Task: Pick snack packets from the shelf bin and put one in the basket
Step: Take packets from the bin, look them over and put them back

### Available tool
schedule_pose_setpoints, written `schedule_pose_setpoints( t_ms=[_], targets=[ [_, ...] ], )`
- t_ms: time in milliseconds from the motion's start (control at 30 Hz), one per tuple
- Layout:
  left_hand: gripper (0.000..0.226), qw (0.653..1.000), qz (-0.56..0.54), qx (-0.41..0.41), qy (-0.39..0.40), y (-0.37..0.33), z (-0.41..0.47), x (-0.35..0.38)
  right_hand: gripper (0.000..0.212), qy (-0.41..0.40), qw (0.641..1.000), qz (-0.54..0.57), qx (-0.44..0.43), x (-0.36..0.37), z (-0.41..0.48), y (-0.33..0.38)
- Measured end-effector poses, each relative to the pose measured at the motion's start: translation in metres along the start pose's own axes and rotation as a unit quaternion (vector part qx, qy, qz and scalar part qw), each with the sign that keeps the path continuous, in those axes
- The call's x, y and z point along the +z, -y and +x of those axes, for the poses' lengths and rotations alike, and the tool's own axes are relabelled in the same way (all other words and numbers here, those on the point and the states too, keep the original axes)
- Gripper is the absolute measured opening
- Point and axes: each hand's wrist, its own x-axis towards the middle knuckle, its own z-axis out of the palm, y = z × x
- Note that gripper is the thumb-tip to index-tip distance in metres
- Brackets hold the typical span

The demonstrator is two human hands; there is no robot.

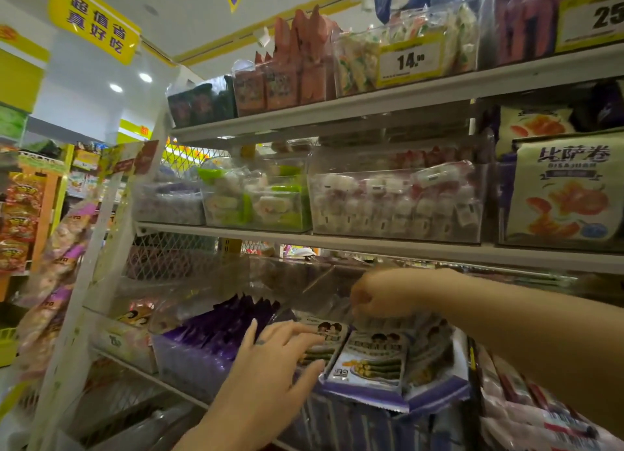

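White and purple snack packets [371, 362] with cartoon faces stand packed in a clear shelf bin [435, 390] on the lower shelf. My left hand [270, 366] reaches in from below, its fingers stretched over the front packet [326, 337] and thumb under it. My right hand [381, 295] comes from the right over the bin, its fingers curled down and pinching the top edge of a packet at the back. No basket is in view.
A bin of dark purple packets [216, 335] sits left of my hands. Above is a shelf [371, 244] with clear bins of wrapped sweets [395, 200] and a large snack bag [567, 187]. More bags [526, 406] hang at the lower right.
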Motion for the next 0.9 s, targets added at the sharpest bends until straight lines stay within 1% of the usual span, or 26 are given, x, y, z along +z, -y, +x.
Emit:
schedule_pose_setpoints(
  t_ms=[67, 133, 300, 400, 467, 567, 633, 667, 733, 767, 833, 900],
  targets=[
    [0.032, 1.0, 0.007, -0.008, -0.011, 0.014, 0.004, -0.004, 0.034, 0.03, 0.999, -0.037, 0.013, -0.003, 0.028, 0.002],
    [0.033, 1.0, 0.01, -0.01, -0.019, 0.028, 0.008, -0.006, 0.036, 0.036, 0.997, -0.07, 0.023, -0.007, 0.052, 0.005],
    [0.035, 0.998, -0.032, 0.02, -0.041, 0.054, 0.012, 0.002, 0.037, 0.047, 0.992, -0.086, 0.073, -0.016, 0.095, 0.018],
    [0.035, 0.996, -0.051, 0.053, -0.059, 0.063, 0.011, 0.012, 0.037, 0.039, 0.991, -0.051, 0.122, -0.012, 0.111, 0.017],
    [0.036, 0.994, -0.049, 0.078, -0.063, 0.069, 0.009, 0.018, 0.033, 0.031, 0.987, -0.012, 0.155, 0.001, 0.118, 0.01],
    [0.043, 0.991, -0.052, 0.106, -0.068, 0.078, 0.006, 0.023, 0.012, 0.018, 0.976, 0.133, 0.173, 0.022, 0.126, 0.005],
    [0.049, 0.988, -0.07, 0.116, -0.076, 0.081, 0.004, 0.025, 0.012, 0.017, 0.961, 0.217, 0.17, 0.026, 0.129, 0.006],
    [0.051, 0.986, -0.077, 0.12, -0.082, 0.082, 0.003, 0.027, 0.019, 0.024, 0.953, 0.249, 0.171, 0.027, 0.13, 0.006],
    [0.055, 0.984, -0.085, 0.128, -0.091, 0.084, 0.001, 0.03, 0.03, 0.037, 0.946, 0.251, 0.2, 0.031, 0.133, 0.005],
    [0.055, 0.983, -0.09, 0.13, -0.093, 0.084, 0.0, 0.031, 0.031, 0.013, 0.951, 0.222, 0.214, 0.033, 0.136, 0.002],
    [0.054, 0.982, -0.103, 0.129, -0.093, 0.084, 0.0, 0.031, 0.028, -0.054, 0.959, 0.172, 0.22, 0.039, 0.141, -0.006],
    [0.053, 0.982, -0.105, 0.128, -0.093, 0.083, 0.0, 0.032, 0.022, -0.066, 0.956, 0.175, 0.225, 0.044, 0.146, -0.011]
  ],
)
